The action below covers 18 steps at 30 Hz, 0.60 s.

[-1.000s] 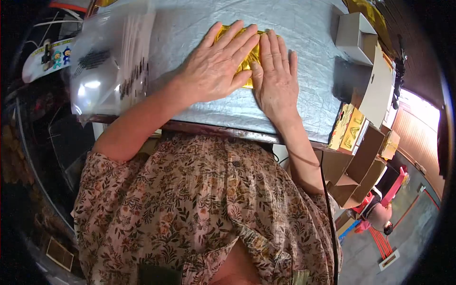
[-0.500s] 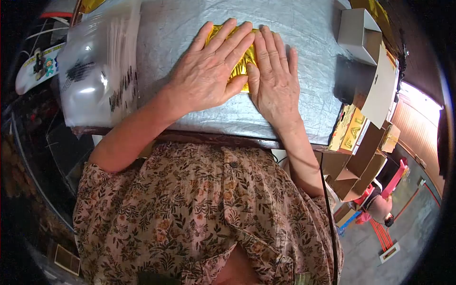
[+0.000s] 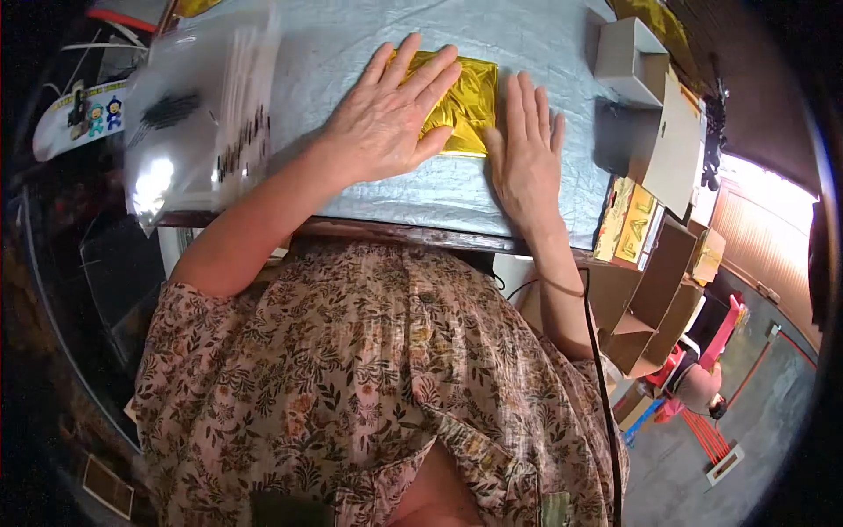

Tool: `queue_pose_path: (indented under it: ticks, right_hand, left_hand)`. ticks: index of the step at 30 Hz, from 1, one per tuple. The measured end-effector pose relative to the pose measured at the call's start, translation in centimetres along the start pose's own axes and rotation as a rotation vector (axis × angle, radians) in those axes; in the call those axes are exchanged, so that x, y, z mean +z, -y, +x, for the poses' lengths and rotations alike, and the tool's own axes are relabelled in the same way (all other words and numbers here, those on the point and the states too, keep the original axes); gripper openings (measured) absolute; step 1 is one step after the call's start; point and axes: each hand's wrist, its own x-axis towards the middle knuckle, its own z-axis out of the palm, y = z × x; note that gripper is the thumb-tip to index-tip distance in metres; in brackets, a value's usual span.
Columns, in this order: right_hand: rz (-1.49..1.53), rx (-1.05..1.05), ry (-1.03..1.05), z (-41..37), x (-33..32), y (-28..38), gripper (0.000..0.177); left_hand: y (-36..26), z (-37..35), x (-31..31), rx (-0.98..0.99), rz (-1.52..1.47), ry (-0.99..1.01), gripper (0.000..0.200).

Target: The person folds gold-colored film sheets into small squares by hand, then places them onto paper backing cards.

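A flat square of shiny gold foil (image 3: 472, 98), its surface creased, lies on the light blue table cover (image 3: 351, 215). My left hand (image 3: 391, 110) rests flat across its left part, fingers spread and thumb pointing right, and hides that side. A thin pale edge shows along the foil's near side. Just right of the foil, my right hand (image 3: 527, 162) lies on the cover with fingers stretched out. It holds nothing, and its thumb is close to the foil's near right corner.
Clear plastic bags (image 3: 198, 123) lie at the table's left edge. At the right stand an open white box (image 3: 630, 61) and a yellow printed box (image 3: 634, 230). Cardboard boxes (image 3: 654, 290) are beyond the edge. Another person (image 3: 698, 386) is farther off at right.
My right hand has slid off the gold foil to the right, uncovering its right part. My left hand stays on the foil. The view has shifted slightly.
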Motion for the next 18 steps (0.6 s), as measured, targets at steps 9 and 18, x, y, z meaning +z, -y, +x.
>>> queue_pose_path:
  ticks: [9, 18]
  right_hand:
    - [0.321, -0.318, -0.14, -1.8, -0.2, 2.9, 0.04]
    - [0.277, -0.369, -0.067, -1.6, -0.4, 1.9, 0.042]
  left_hand:
    - [0.3, -0.1, 0.7, 0.017, 0.051, -0.026, 0.075]
    - [1.8, -0.3, -1.3, 0.073, -0.433, -0.173, 0.071]
